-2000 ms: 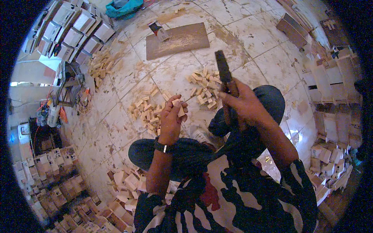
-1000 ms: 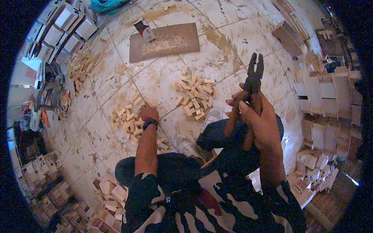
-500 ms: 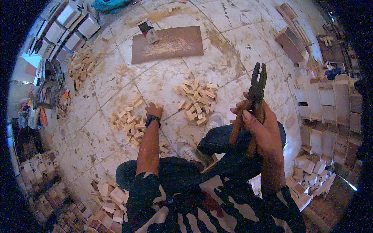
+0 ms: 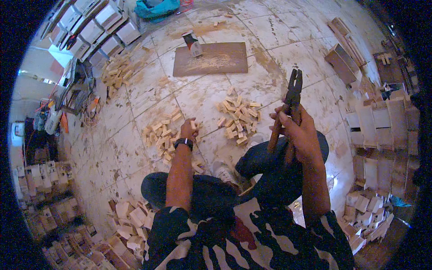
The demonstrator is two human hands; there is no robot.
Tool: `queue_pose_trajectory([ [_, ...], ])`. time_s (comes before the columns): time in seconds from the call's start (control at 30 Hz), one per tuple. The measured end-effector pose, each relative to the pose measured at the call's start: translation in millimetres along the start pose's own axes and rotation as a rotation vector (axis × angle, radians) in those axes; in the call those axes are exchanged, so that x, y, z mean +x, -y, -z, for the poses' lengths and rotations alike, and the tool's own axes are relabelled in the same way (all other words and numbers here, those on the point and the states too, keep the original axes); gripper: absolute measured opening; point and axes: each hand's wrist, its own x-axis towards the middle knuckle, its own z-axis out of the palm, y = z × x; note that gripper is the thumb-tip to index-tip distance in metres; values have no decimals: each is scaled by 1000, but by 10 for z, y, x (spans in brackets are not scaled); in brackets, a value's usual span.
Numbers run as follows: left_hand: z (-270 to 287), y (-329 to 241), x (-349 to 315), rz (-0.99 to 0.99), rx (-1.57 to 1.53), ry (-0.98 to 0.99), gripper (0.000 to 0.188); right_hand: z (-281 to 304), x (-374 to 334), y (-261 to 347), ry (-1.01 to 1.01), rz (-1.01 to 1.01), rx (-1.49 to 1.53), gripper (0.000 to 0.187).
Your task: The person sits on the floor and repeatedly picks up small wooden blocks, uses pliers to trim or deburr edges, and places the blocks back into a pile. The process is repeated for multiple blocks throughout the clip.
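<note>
Wood block (image 4: 193,125) now up in left hand (image 4: 187,131) — container's (image 4: 193,45) contents unclear

The left forearm (image 4: 178,175) reaches from the near side toward the far side, angled slightly right, with the wrist (image 4: 184,143) about in line. The left hand (image 4: 187,129) is curled, fingers bent in toward the right. Well apart on the right, the right forearm (image 4: 316,186) stands nearly straight. The right hand (image 4: 300,134) is clenched in a grip, its thumb (image 4: 288,121) pointing far and left, bent fingertips showing beyond it.
</note>
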Motion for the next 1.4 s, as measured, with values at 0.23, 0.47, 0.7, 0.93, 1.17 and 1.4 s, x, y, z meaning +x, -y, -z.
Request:
queue_pose_trajectory([
  [0.23, -43, -42, -115, 69, -660, 99, 55, 22, -35, -42, -3, 20, -8, 41],
  [0.47, 127, 648, 104, -198, 1127, 171, 56, 15, -32, -29, -19, 6, -33, 40],
  [0.7, -262, 788, -148, -101, 1136, -122, 51, -68, -50, 92, -50, -82, -66, 43],
  [0.93, -214, 640, -120, 188, 852, -536, 37, -159, -49, 170, -51, -107, 26, 47],
  [1.17, -32, 379, -61, 82, 1006, -327, 38, -140, -58, 180, -17, -121, 23, 49],
  [1.4, -113, 692, 21, 128, 1101, -276, 46, -98, -44, 150, -15, -133, -7, 48],
])
